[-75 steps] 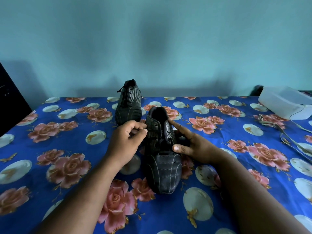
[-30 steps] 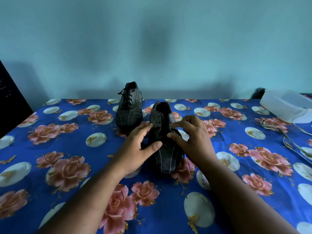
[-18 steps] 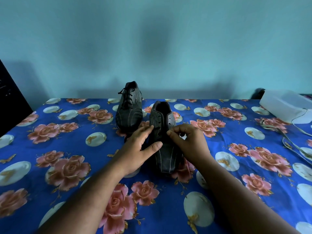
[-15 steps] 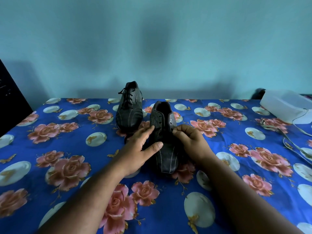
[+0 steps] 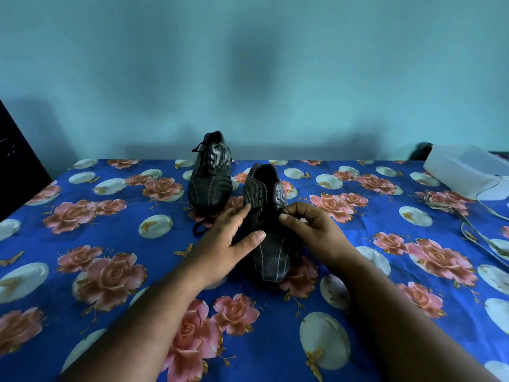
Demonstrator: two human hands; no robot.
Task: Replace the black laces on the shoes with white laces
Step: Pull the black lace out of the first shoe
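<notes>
The near black leather shoe with pale stitched stripes stands upright on the blue cloth printed with pink roses and pale discs, its toe toward the person and its opening toward the wall; its upper eyelets show bare, with no lace through them. The left hand rests against the shoe's left side with straight fingers, the fingertips touching the striped flank and the thumb lying across the vamp, so it steadies rather than clasps. The right hand sits at the shoe's right side by the lower eyelets, its fingers curled and thumb and forefinger brought together as in a pinch; what they nip is too dark to make out, possibly a bit of black lace. A loose black lace end lies looped on the cloth just left of the left hand. The second black striped shoe stands farther back and to the left, apart from the first, with its black lace threaded. Well to the right, near the cloth's edge, lie pale white laces strung across the fabric beside a white plastic box. A dark panel stands at the far left before the teal wall.
</notes>
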